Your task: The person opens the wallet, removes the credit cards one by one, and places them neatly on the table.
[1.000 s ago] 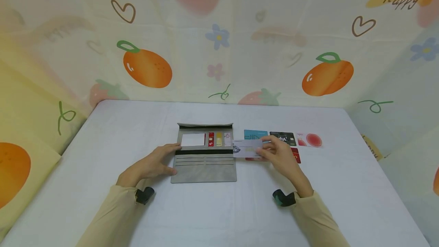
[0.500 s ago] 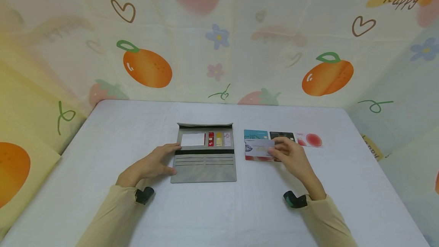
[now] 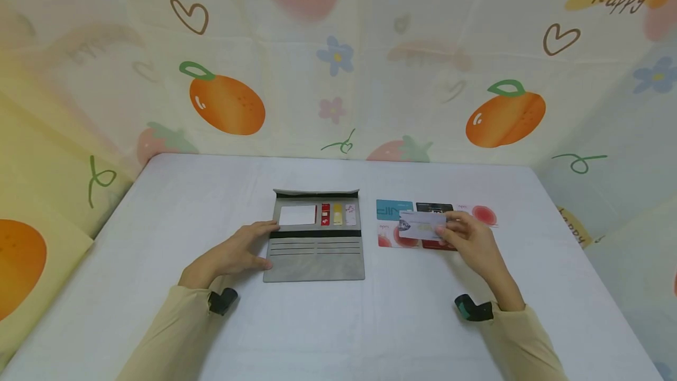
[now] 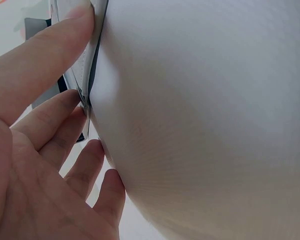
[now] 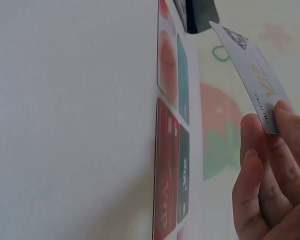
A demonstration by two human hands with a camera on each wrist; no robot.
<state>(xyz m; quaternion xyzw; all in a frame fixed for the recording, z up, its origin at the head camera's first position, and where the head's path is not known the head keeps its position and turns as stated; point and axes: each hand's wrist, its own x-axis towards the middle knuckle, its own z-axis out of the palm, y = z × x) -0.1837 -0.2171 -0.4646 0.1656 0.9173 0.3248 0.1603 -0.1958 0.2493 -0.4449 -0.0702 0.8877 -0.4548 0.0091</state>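
In the head view, the person's right hand (image 3: 473, 246) pinches a pale card (image 3: 419, 226) and has drawn it rightward, away from the wallet (image 3: 314, 263). A moment ago it was beside the wallet's right edge; now it overlaps the black card (image 3: 433, 207) and the red card (image 3: 438, 245), leaving the lower pink card (image 3: 388, 237) more in sight. The blue card (image 3: 394, 209) and the upper pink card (image 3: 483, 215) lie along the top of that group, right of centre on the bench (image 3: 317, 334). The left hand (image 3: 227, 256) has stayed at the wallet's left edge, fingers spread.

In the left wrist view, its thumb and fingertips touch the wallet at upper left, resting rather than clenching.

In the right wrist view, the pale card sits tilted at upper right, gripped by one end, clear of the bench. I'd judge it isn't placed yet.
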